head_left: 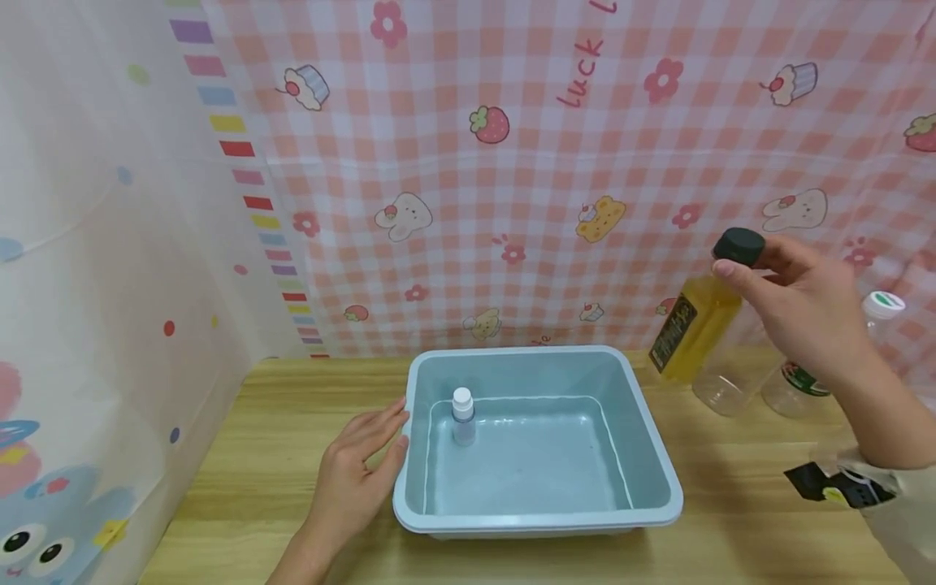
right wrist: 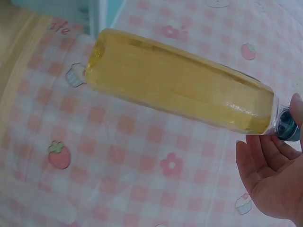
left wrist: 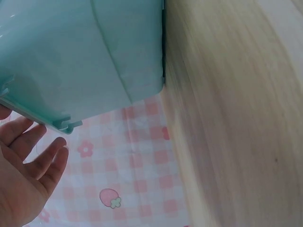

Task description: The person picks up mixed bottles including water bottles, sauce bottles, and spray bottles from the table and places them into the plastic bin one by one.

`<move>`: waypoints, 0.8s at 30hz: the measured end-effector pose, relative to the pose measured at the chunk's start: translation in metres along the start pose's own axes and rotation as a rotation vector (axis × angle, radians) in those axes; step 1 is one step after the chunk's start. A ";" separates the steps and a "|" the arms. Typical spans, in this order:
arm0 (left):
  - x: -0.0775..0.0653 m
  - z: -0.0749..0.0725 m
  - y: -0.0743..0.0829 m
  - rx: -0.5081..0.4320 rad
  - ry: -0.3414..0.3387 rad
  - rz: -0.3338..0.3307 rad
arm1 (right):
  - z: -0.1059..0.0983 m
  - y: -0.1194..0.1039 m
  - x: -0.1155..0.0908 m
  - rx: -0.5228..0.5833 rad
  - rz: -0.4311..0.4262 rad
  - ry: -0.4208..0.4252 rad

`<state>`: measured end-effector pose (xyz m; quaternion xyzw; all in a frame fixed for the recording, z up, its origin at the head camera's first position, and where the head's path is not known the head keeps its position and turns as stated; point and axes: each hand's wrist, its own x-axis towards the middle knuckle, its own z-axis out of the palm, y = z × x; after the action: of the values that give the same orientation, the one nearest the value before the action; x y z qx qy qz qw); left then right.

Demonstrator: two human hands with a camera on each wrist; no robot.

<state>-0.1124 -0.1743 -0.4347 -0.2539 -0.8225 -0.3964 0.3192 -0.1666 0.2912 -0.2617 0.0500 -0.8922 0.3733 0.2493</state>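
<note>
My right hand point(head_left: 819, 305) grips a bottle of yellow oil point(head_left: 712, 313) at its neck, just under the dark green cap point(head_left: 740, 246). The bottle hangs tilted, its base toward the basin and its dark label facing left. In the right wrist view the oil bottle point(right wrist: 182, 85) shows lengthwise against the checked cloth. My left hand point(head_left: 358, 463) rests its fingertips along the left rim of a pale blue basin point(head_left: 537, 520), fingers loosely extended. The left wrist view shows the fingers point(left wrist: 28, 142) at the rim from below. A small clear bottle with a white cap point(head_left: 463, 416) stands in the water.
Behind the oil bottle, to the right of the basin, stand a clear empty bottle point(head_left: 724, 394) and a clear bottle with a white cap point(head_left: 883, 305) and green label, partly hidden by my right hand. A pink checked cloth point(head_left: 512, 187) hangs behind the wooden table point(head_left: 241, 496).
</note>
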 end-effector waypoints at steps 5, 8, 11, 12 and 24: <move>0.000 0.001 -0.001 -0.010 0.008 0.007 | 0.001 -0.014 0.003 0.015 0.016 0.010; -0.001 0.001 -0.002 -0.010 -0.004 -0.012 | 0.003 -0.022 0.005 0.026 0.019 0.005; -0.002 0.001 -0.002 -0.014 -0.024 -0.045 | 0.005 -0.029 0.005 0.046 0.012 0.008; -0.003 0.001 -0.002 -0.015 -0.029 -0.054 | 0.006 -0.031 0.005 0.049 0.009 0.008; -0.002 0.001 -0.005 -0.022 -0.029 -0.056 | 0.024 -0.056 0.009 0.198 -0.120 -0.028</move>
<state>-0.1142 -0.1763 -0.4393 -0.2403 -0.8293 -0.4106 0.2930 -0.1692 0.2360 -0.2357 0.1328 -0.8496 0.4435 0.2526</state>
